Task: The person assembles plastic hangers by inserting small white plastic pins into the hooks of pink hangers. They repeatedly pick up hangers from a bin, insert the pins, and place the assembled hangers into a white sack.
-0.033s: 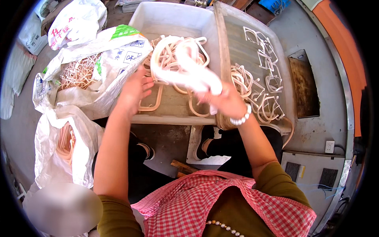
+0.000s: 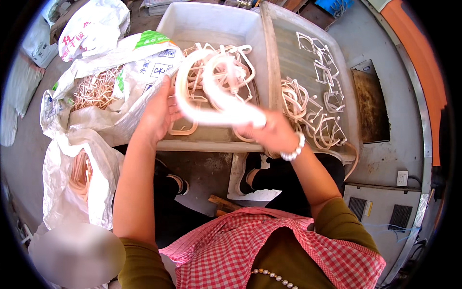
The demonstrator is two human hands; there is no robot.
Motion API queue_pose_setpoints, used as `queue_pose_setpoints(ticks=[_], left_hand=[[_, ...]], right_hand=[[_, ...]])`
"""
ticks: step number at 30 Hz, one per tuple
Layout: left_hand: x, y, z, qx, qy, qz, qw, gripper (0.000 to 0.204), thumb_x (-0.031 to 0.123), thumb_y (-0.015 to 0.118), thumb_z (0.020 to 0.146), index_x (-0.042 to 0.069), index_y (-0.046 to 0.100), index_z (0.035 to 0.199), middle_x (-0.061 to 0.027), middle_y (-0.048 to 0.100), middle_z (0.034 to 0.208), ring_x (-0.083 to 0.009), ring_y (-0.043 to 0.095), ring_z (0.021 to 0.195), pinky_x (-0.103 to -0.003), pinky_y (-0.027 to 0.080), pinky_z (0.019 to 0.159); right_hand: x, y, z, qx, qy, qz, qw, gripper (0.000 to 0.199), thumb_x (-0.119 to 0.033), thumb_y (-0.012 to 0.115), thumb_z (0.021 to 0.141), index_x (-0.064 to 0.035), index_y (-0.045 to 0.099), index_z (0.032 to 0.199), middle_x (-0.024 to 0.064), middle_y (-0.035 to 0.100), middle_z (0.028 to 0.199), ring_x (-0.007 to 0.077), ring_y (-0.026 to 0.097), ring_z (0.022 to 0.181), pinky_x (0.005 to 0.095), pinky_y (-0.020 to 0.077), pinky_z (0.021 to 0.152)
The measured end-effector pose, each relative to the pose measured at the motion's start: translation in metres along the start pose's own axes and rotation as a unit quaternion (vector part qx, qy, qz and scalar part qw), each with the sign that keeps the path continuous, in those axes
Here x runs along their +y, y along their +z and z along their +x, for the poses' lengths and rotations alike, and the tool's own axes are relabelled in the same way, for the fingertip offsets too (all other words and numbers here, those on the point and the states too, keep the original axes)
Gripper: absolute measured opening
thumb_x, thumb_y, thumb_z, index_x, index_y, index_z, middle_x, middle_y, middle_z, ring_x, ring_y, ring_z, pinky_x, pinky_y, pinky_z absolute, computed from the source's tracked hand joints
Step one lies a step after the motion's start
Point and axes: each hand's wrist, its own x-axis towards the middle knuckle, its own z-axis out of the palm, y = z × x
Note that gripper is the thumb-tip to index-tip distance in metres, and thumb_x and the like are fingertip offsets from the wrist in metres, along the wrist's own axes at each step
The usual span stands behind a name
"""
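Head view, looking down at both hands at frame centre. Right hand (image 2: 269, 131) closed around one end of a bundle of white plastic loops (image 2: 211, 98), held in the air just above the near edge of the left grey tray (image 2: 211, 26). Left hand (image 2: 159, 113) at the bundle's other side, palm and fingers spread against its curve, more steadying than clamping (fingertips partly hidden behind the loops, so full closure not confirmed). Bundle motion-blurred; individual pieces not countable.

Handling judgement: thin moulded plastic, likely light, springy and fairly smooth, so loose pieces could slide out of a stack. Best hold seems to be around the gathered ends, where the loops lie together, rather than on the open curve.

Surroundings: more white loops lie in the left tray beneath the hands; a right grey tray (image 2: 308, 53) holds scattered frame-shaped pieces (image 2: 317, 62). At left of frame, an open woven sack (image 2: 120, 72) shows tan-coloured pieces inside; a white plastic bag (image 2: 72, 178) sits lower left. Bead bracelet (image 2: 293, 151) on the right wrist.
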Motion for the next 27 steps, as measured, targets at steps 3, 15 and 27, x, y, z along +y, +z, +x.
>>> queue_pose_setpoints(ticks=[3, 15, 27], left_hand=[[0.007, -0.001, -0.016, -0.138, -0.097, -0.058, 0.984, 0.084, 0.072, 0.031, 0.086, -0.002, 0.054, 0.118, -0.0185, 0.063, 0.104, -0.0282, 0.064, 0.093, -0.04, 0.054, 0.081], [-0.031, 0.025, -0.045, -0.203, -0.107, 0.231, 0.945, 0.029, 0.029, 0.065, 0.087, 0.007, 0.051, 0.098, 0.0046, 0.045, 0.068, -0.0044, 0.039, 0.051, -0.019, 0.034, 0.045], [0.01, 0.009, -0.073, -0.26, -0.068, 0.155, 0.951, 0.044, 0.03, 0.061, 0.089, 0.003, 0.047, 0.12, 0.0042, 0.043, 0.063, -0.0033, 0.039, 0.05, -0.018, 0.03, 0.044]], right_hand=[[0.007, 0.022, -0.022, -0.126, -0.23, -0.198, 0.944, 0.026, -0.016, 0.062, 0.085, -0.0124, 0.064, 0.11, 0.006, 0.06, 0.09, 0.0244, 0.061, 0.081, 0.0343, 0.0499, 0.068], [0.067, 0.049, -0.051, -0.268, -0.281, -0.419, 0.821, 0.035, -0.019, 0.061, 0.078, -0.0114, 0.061, 0.112, 0.0047, 0.058, 0.091, 0.0219, 0.058, 0.086, 0.0333, 0.0445, 0.077], [0.141, -0.013, 0.019, -0.118, -0.03, -0.217, 0.969, 0.051, -0.017, 0.068, 0.08, -0.0058, 0.051, 0.127, 0.0177, 0.045, 0.135, 0.025, 0.05, 0.119, 0.0363, 0.041, 0.099]])
